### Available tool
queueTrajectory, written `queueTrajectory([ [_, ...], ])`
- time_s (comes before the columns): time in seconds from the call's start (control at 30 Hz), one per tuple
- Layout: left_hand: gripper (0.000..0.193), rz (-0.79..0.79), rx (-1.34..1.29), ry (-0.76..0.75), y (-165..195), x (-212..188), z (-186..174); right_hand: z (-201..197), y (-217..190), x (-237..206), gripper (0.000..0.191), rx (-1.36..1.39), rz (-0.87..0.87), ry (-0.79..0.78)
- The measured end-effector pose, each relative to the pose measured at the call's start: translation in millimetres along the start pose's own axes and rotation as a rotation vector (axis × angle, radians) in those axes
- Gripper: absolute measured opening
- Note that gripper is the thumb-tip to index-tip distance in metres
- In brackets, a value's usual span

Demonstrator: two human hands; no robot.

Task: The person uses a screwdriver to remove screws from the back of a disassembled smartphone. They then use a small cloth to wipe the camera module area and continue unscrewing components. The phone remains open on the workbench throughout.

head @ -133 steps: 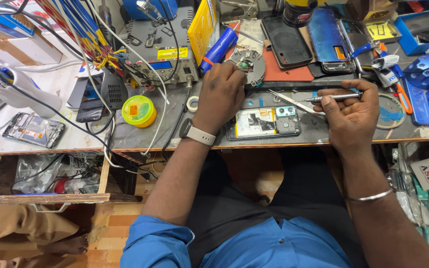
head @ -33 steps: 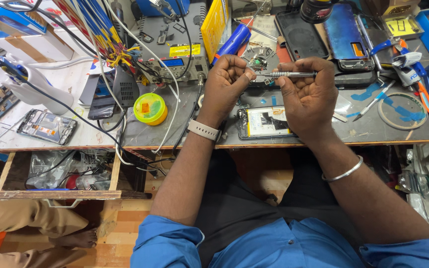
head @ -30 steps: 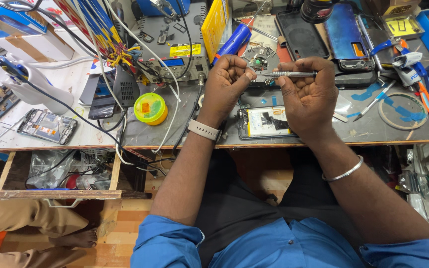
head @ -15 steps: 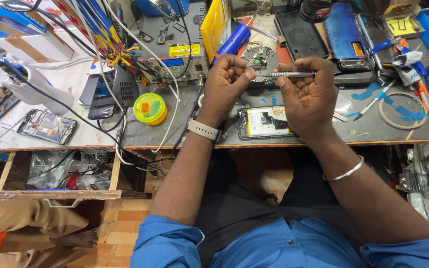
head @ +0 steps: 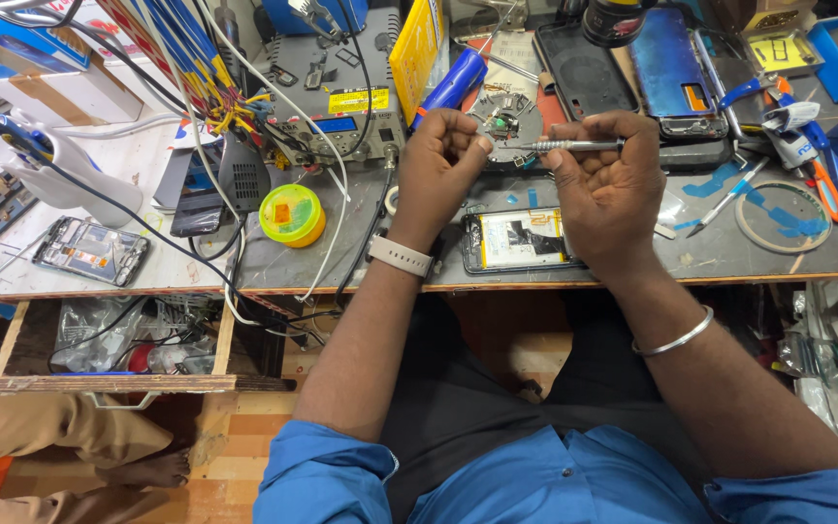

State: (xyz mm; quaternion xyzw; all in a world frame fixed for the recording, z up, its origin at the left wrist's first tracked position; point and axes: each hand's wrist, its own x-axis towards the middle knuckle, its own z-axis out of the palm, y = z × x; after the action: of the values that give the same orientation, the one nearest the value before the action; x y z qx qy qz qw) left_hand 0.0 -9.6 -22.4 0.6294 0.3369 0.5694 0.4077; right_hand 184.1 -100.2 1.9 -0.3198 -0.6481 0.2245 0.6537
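My right hand [head: 608,189] grips a slim silver screwdriver [head: 579,146] held level above the bench, its tip pointing left. My left hand [head: 448,160] is curled shut beside it, with thumb and fingers pinched at the tool's tip; whether a small part sits between them I cannot tell. Under both hands lies an opened phone [head: 519,239] with its back off, flat near the front edge of the bench. A round grey parts dish [head: 506,124] sits just behind my hands.
A yellow-green round tin [head: 291,213] sits left of my left wrist, among hanging cables. A grey power supply [head: 341,112] and a blue tube [head: 453,82] stand behind. Phone backs [head: 666,73], blue tweezers [head: 729,199] and a ring [head: 778,215] lie at the right. Another opened phone [head: 89,250] rests far left.
Since 4.4 s ago both hands rose off the bench and came together around the screwdriver. Over the last second they have stayed almost still.
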Motion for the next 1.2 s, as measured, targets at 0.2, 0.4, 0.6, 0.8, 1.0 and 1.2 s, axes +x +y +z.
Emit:
queueTrajectory([
  [0.2, 0.022, 0.409, 0.344, 0.057, 20.4, -6.0, 0.3, -8.2, 3.0, -1.0, 0.039, 0.009, 0.071, 0.034],
  [0.4, 0.026, 0.375, 0.282, -0.095, 32.4, -11.9, -3.3, -10.3, 3.5, -1.5, 0.037, 0.027, 0.085, 0.026],
  [0.6, 0.011, 0.294, 0.197, -0.189, 31.5, -12.0, -4.1, -9.5, -0.4, -1.6, 0.038, 0.035, 0.090, 0.021],
  [0.8, 0.010, 0.274, 0.230, -0.198, 30.3, -11.6, -5.1, -8.8, -2.2, -2.7, 0.038, -0.028, 0.035, 0.007],
  [1.0, 0.010, 0.291, 0.226, -0.197, 30.8, -11.9, -5.4, -9.5, -3.2, -3.6, 0.038, -0.104, 0.004, -0.014],
  [1.2, 0.010, 0.298, 0.256, -0.189, 29.9, -12.2, -5.1, -9.4, -5.0, -3.4, 0.037, -0.154, -0.030, -0.022],
])
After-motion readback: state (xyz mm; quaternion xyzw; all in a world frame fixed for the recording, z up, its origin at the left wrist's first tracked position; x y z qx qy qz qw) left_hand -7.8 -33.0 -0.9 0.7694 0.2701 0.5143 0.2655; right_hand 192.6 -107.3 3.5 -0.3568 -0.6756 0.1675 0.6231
